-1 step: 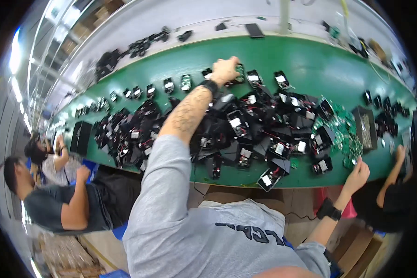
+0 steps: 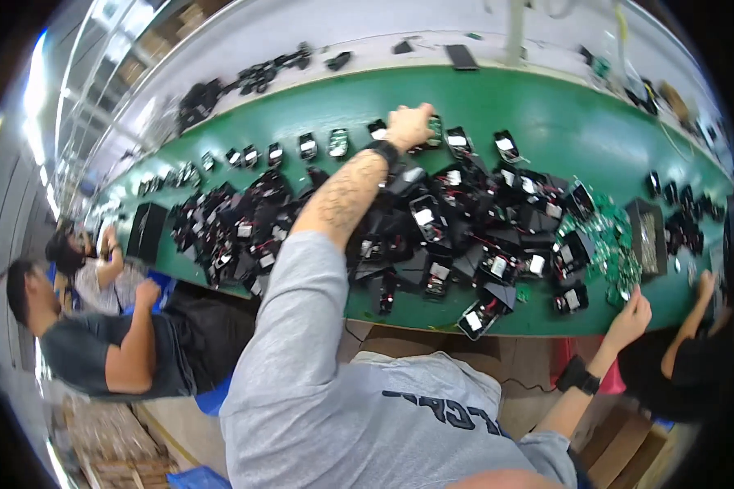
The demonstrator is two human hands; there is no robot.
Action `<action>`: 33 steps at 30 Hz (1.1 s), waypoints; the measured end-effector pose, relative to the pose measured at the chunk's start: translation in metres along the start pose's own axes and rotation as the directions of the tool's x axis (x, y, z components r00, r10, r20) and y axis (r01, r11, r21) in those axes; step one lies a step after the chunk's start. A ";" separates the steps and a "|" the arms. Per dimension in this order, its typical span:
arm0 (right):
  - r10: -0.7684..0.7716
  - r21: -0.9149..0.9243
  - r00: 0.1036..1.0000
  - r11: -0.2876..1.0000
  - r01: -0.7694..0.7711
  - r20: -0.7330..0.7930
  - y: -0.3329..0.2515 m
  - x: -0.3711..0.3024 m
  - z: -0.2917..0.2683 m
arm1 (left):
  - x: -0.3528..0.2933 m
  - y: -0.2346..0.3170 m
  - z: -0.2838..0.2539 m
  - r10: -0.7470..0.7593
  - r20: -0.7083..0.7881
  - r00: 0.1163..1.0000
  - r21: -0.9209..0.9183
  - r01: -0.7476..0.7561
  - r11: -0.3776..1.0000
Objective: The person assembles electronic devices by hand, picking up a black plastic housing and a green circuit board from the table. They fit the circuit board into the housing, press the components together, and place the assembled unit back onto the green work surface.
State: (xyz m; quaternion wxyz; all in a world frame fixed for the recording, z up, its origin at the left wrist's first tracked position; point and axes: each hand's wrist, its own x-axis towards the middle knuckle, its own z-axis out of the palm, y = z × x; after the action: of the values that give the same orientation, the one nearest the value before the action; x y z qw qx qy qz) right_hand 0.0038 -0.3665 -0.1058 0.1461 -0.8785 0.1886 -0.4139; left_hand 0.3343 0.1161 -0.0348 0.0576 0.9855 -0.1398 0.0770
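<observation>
My left hand (image 2: 408, 126) reaches to the row of small black parts (image 2: 337, 143), fingers wrapped round one; my right hand (image 2: 630, 318) rests loose at the green table (image 2: 563, 114) edge.

A single head-worn fisheye view looks steeply down from above the person's shoulders onto the green tabletop (image 2: 546, 114), whose edges bend toward the rim.

parts pile (image 2: 432, 236) on belt (image 2: 563, 114), row (image 2: 302, 148) behind
</observation>
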 end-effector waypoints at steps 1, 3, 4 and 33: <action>0.037 0.092 0.997 0.995 -0.030 -0.069 -0.007 -0.002 0.004 | 0.002 -0.004 0.006 -0.016 0.006 1.000 0.022 0.016 1.000; 0.151 0.194 0.985 0.972 -0.133 -0.081 0.013 -0.011 0.010 | 0.003 0.003 -0.003 0.057 0.087 0.995 0.069 -0.063 0.996; 0.249 0.197 0.966 0.953 -0.231 -0.069 0.009 -0.013 0.008 | -0.001 -0.006 -0.015 0.064 0.061 0.996 0.033 -0.066 0.997; 0.680 0.646 0.732 0.540 -0.539 0.043 0.007 -0.018 -0.031 | -0.160 -0.475 -0.033 -0.806 -0.180 0.563 -0.192 0.784 0.590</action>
State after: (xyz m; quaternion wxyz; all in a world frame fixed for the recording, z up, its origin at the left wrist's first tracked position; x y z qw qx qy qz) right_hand -0.0320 -0.3677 -0.1015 0.5399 -0.6068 0.3516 -0.4654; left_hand 0.3134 0.6168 -0.0730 0.1476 0.9209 0.3240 0.1587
